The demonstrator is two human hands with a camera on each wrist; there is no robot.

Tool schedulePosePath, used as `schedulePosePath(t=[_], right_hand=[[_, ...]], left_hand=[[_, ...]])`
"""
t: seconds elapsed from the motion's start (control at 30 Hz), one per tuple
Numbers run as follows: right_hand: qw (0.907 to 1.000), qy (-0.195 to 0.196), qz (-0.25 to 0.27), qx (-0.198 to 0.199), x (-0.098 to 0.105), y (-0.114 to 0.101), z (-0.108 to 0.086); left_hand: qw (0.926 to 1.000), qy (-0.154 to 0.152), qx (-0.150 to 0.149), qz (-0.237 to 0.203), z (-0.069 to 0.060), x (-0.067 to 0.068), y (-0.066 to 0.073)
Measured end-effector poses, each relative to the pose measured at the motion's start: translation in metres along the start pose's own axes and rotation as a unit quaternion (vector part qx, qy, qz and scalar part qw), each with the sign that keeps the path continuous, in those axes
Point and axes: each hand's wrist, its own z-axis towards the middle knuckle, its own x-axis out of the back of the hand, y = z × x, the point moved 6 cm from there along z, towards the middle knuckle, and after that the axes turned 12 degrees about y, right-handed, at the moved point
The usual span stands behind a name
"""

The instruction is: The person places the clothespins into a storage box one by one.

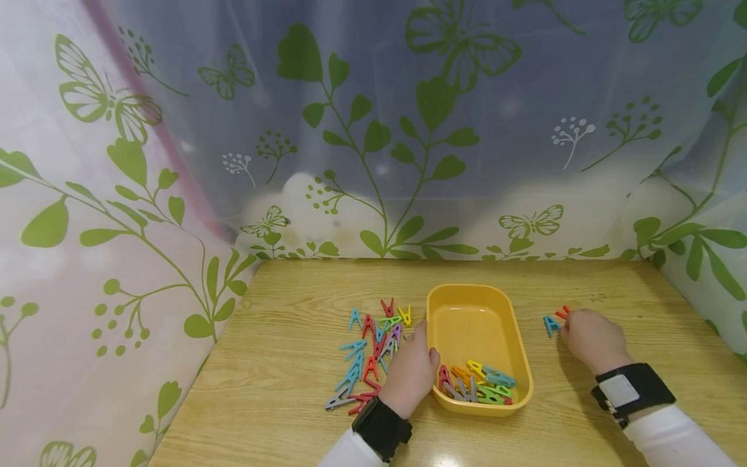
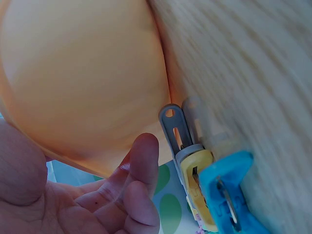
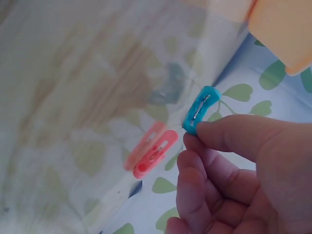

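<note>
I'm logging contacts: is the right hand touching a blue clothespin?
Touching: the right wrist view shows the right hand pinching one end of the blue clothespin.

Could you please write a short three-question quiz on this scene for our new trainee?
1. True or false: the clothespins inside the yellow tray are gathered at the end nearest the person.
2. Which clothespin does the right hand pinch? A) purple B) blue C) yellow
3. From the person's viewpoint, on which side of the tray does the large spread of loose clothespins lie?

Key:
1. True.
2. B, the blue clothespin; a red clothespin is close by.
3. The left, near the left hand.
</note>
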Motion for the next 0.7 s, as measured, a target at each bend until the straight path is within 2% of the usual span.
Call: schedulePosePath(t=[0.1,0.3,0.43,0.57,0.67,0.7], right_hand=[[0.9998,0.018,0.009,-0.004,0.005,-0.002,-0.001],[0.9957,0.09,0.02,0.013,0.023,-0.016,-0.002],[0.9898,0.135,0.022,0.038,0.041,-0.04,-0.007],[0.9741,0.206,0.024,0.091,0.059,-0.071,-0.016],[0.9692,0.219,0.029,0.11,0.067,-0.093,-0.024],[0.9708,0.211,0.033,0.109,0.067,-0.099,-0.025]], left_hand=[[1.0,-0.001,0.001,-0.001,0.0,0.0,0.0],[1.0,-0.003,0.006,0.001,0.0,0.0,0.0],[0.9999,-0.006,0.01,-0.003,0.0,0.0,0.0],[0.9999,-0.007,0.012,-0.005,0.0,0.0,-0.001],[0.9999,-0.008,0.012,-0.005,0.0,-0.001,-0.001],[0.9999,-0.008,0.011,-0.005,0.001,-0.001,-0.001]])
